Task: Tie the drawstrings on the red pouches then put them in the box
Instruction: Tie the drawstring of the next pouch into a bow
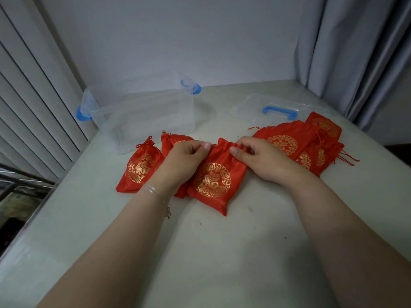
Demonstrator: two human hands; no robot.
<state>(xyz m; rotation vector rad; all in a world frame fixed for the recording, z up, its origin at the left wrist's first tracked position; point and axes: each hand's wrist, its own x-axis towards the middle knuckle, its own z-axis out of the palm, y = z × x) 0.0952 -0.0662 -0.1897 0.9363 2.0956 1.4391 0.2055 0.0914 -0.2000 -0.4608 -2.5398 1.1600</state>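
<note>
A red pouch [213,178] with a gold emblem lies in the middle of the table, its gathered mouth pointing away from me. My left hand [185,160] pinches the left side of that mouth, and my right hand [258,158] pinches the drawstring on the right side. Two pouches with tied strings lie to the left: one [140,167] in full view, the other [175,138] partly under my left hand. A pile of several flat pouches [309,143] lies to the right. The clear plastic box [144,112] with blue latches stands open behind them.
The box's clear lid [278,110] with a blue handle lies at the back right. Grey curtains hang on the right, white slatted panels on the left. The table's left edge drops off beside the tied pouches.
</note>
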